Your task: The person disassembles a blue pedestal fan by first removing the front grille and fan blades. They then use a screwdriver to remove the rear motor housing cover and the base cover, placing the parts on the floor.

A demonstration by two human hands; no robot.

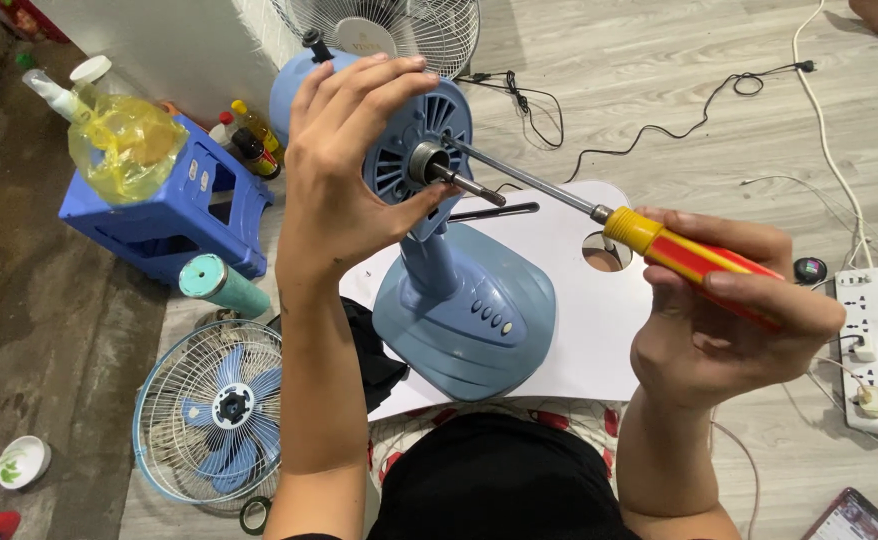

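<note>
My left hand [344, 165] grips the round blue motor housing [429, 135] of a blue pedestal fan, thumb next to its bare metal shaft [464, 183]. The fan's blue base [479, 320] stands on a white board [589, 330] in front of me. My right hand [729, 320] holds a screwdriver by its yellow and red handle [684, 255]. Its long metal blade [529, 180] reaches to the front face of the housing, right beside the shaft collar.
A fan grille with blue blades [214, 410] lies on the floor at lower left, another wire grille [389, 30] at the top. A blue plastic stool [174, 215] carries bottles. A white power strip [869, 345] and cables lie at right, a phone [849, 517] near the bottom edge.
</note>
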